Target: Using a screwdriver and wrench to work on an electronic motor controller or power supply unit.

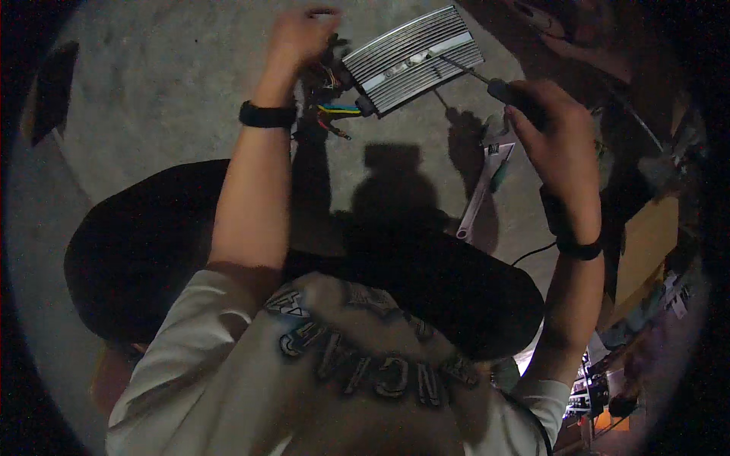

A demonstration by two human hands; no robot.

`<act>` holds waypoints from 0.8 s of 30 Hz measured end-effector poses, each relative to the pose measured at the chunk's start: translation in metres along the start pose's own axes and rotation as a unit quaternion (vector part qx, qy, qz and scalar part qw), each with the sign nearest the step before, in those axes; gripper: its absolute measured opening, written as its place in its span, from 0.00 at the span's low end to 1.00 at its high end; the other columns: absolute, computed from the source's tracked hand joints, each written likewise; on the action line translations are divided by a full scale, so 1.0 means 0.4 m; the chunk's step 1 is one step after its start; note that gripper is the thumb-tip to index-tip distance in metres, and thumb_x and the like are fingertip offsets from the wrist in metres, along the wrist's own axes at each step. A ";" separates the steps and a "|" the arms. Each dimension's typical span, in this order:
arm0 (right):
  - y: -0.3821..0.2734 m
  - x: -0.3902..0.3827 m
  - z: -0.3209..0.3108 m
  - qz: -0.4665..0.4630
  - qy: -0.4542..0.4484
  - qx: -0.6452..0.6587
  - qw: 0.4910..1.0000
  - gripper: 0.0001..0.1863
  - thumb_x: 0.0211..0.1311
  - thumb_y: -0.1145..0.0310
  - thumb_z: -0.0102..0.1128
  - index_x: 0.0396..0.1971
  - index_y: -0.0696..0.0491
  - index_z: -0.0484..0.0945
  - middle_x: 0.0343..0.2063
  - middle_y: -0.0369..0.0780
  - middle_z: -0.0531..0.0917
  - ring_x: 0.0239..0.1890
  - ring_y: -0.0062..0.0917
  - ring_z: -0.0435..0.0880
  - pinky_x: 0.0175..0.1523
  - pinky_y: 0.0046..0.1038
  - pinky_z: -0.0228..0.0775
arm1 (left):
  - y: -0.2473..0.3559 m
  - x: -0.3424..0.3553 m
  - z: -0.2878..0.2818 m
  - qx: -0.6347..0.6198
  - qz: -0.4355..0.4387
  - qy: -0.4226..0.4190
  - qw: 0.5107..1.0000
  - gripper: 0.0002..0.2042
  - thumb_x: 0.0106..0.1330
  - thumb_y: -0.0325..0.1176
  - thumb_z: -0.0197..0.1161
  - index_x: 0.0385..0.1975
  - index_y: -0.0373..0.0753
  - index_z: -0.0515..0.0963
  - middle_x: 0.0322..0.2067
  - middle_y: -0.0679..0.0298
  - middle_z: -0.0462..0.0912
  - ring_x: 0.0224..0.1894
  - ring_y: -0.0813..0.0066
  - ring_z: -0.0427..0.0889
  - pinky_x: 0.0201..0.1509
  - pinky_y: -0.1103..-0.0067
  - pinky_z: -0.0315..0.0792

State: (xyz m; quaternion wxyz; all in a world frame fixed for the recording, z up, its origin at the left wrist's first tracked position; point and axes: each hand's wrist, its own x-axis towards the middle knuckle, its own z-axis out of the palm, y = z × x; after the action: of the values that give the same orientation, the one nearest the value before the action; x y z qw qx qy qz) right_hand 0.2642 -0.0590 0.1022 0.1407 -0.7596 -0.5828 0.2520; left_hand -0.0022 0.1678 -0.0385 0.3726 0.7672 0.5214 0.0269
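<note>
A silver finned metal box [414, 80], with a pale strip along its top, lies tilted on the floor ahead of me. Coloured wires [340, 110] come out of its left end. My right hand [559, 118] is wrapped round the dark handle of a screwdriver [477, 74], whose shaft points left over the box; whether the tip touches it I cannot tell. Above the wires, just left of the box, is my left hand [300, 38]. Its fingers are blurred, and a small dark shape shows by them.
A metal wrench [479, 194] lies on the concrete floor [167, 91] between the box and my right knee. Farther right stands a brown cardboard piece [646, 247], with a dark cable [534, 253] nearby. Dim clutter lines the right side. My shadow falls across the middle.
</note>
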 end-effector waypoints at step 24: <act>-0.091 0.119 0.017 0.007 -0.054 -0.083 0.995 0.11 0.57 0.66 0.67 0.38 0.55 0.86 0.37 0.48 0.86 0.41 0.46 0.85 0.47 0.43 0.78 | 0.101 -0.020 0.273 0.001 0.231 -0.048 0.972 0.12 0.58 0.43 0.71 0.40 0.48 0.88 0.38 0.57 0.88 0.40 0.53 0.86 0.47 0.62 0.79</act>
State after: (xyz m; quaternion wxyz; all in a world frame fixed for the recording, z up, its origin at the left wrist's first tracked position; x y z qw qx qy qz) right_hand 0.2401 -0.0038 0.1047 0.0433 -0.7578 -0.6035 0.2444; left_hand 0.0726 0.0946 -0.0902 0.3803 0.8676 0.3116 0.0745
